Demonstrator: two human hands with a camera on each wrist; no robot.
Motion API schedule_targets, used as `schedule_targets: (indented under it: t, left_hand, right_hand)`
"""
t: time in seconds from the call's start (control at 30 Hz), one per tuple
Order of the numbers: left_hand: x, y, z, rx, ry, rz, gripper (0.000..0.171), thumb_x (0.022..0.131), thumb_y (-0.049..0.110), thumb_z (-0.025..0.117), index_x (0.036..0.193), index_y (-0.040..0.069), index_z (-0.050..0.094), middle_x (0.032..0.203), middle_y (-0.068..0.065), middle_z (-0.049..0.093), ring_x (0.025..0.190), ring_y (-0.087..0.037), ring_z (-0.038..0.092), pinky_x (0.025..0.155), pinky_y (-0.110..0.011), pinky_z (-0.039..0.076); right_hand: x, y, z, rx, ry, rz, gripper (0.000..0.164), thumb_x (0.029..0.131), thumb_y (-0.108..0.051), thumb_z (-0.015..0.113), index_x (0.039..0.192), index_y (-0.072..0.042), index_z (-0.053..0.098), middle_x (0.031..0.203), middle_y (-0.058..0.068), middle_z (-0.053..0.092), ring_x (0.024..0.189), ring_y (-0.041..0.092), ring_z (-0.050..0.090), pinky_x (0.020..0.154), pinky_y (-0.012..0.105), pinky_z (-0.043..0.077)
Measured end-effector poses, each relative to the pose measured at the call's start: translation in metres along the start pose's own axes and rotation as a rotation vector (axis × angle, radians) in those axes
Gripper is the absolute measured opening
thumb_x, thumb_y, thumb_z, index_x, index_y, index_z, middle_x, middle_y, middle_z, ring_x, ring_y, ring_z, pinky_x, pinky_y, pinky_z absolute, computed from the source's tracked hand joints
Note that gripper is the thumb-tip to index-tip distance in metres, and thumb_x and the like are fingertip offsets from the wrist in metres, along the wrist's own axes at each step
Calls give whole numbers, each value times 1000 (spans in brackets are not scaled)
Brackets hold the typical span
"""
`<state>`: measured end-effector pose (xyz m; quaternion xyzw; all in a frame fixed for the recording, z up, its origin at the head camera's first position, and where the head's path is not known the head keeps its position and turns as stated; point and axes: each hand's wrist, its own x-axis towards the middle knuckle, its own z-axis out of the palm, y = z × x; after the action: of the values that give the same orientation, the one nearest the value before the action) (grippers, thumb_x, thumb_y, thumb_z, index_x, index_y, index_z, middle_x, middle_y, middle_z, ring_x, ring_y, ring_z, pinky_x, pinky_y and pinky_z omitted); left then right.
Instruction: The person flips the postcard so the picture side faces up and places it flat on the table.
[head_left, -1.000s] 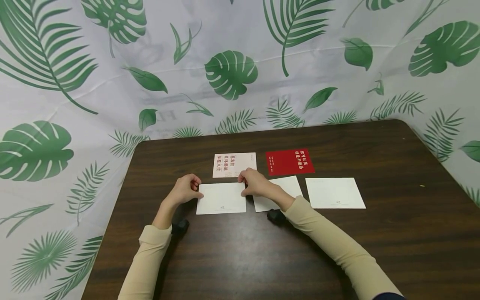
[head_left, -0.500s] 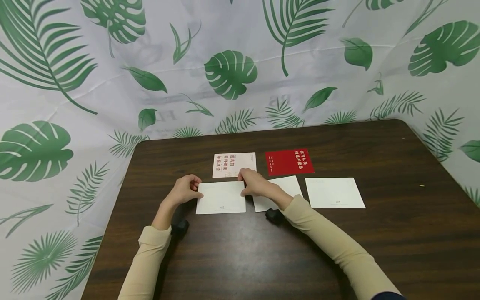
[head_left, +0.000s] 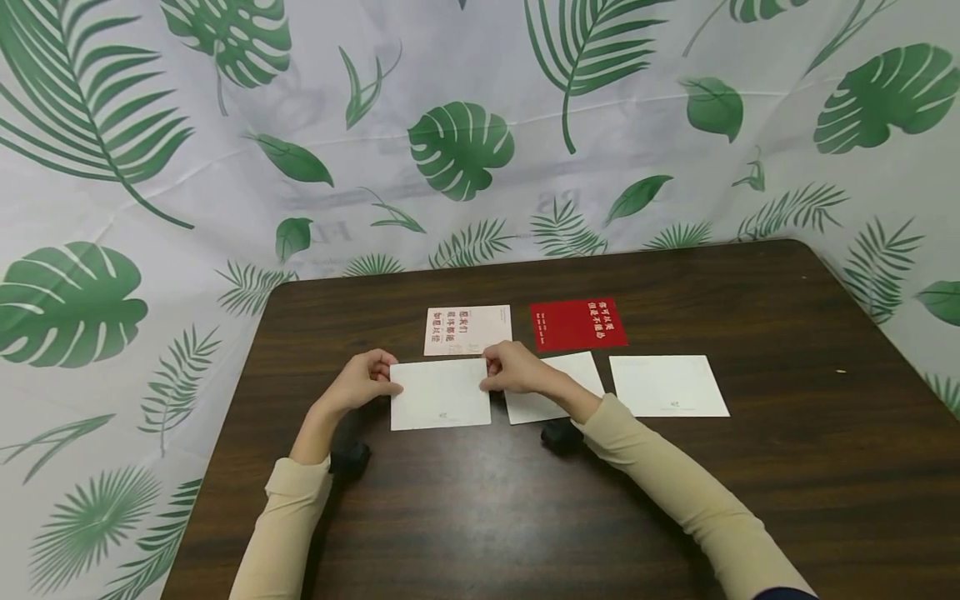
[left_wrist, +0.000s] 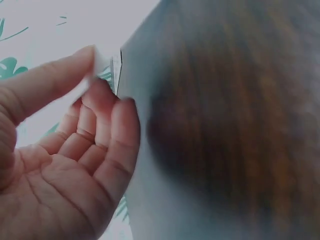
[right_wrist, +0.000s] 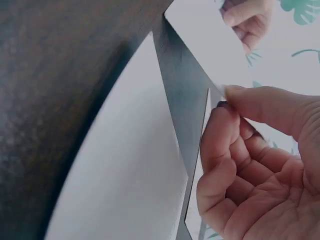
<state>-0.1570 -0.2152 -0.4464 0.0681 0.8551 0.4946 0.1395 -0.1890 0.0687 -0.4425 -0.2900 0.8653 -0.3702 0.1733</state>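
A blank white postcard [head_left: 441,398] with a tiny printed mark near its lower edge is held by both hands. My left hand [head_left: 360,381] pinches its upper left corner between thumb and fingers. At the upper right corner, the right hand [head_left: 517,367] pinches it between thumb and index finger; the right wrist view shows this grip on the postcard [right_wrist: 202,37] closely, the other fingers curled. The card's far edge is raised towards the hands. Beneath the right wrist lies a second white postcard [head_left: 528,407], slightly turned and partly covered by that arm.
Further right lies a third white postcard [head_left: 667,386]. Behind are a pale postcard with red lettering [head_left: 450,332] and a red postcard with white lettering [head_left: 573,325]. All rest on a dark wooden table [head_left: 480,517], with a leaf-patterned cloth [head_left: 480,225] hanging behind it.
The far edge of the held postcard has risen a little, and the card has shifted slightly left with both hands. The other postcards stay where they were.
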Motion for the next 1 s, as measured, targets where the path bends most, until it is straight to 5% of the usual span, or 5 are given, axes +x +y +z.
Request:
schedule_targets:
  t: [0.3, 0.67, 1.0]
  left_hand:
    - [-6, -3, -7, -92, -35, 6, 17, 84, 2, 67, 87, -8, 53, 70, -5, 52, 63, -18, 54, 59, -29, 47]
    - [-11, 3, -10, -185, 41, 110, 14, 85, 3, 67, 87, -7, 57, 70, -3, 57, 62, -21, 54, 61, -33, 49]
    - [-14, 2, -15, -284, 105, 153, 20, 83, 2, 68, 94, -14, 62, 75, 3, 66, 68, -11, 61, 64, -29, 52]
  right_hand:
    - [-5, 3, -4, 206, 59, -36, 17, 81, -3, 69, 70, -6, 55, 60, -1, 54, 55, 10, 45, 51, 23, 36]
    - [-6, 5, -12, 350, 159, -103, 5, 81, -3, 71, 80, -1, 66, 70, 2, 61, 64, 14, 51, 57, 23, 42]
    - [-14, -7, -22, 499, 123, -103, 12, 85, 0, 65, 93, 9, 67, 76, 24, 65, 69, 45, 60, 63, 40, 53]
